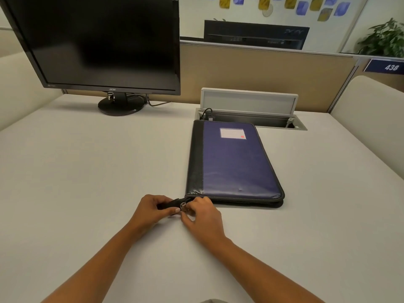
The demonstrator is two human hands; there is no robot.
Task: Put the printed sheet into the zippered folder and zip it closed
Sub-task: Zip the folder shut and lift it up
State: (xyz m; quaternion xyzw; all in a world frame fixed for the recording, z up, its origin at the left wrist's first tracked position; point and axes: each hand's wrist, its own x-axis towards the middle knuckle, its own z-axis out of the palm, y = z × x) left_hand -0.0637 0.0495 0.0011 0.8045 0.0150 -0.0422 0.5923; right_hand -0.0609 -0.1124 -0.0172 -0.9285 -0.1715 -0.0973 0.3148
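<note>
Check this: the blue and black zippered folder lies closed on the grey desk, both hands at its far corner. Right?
No. The head view shows the left hand and right hand at the near left corner of the blue and black zippered folder, which lies closed on the grey desk.

The folder [231, 162] is shut, so its inside is hidden, and the words on its little white label [232, 133] are too small to read. The right hand [203, 215] pinches the zipper pull [183, 205] and covers most of it, and the left hand [150, 209] hides part of the black strap [168, 205] it grips. The big monitor [98, 40] is cut off at the top edge, and the plant [384, 40] at the right edge.
</note>
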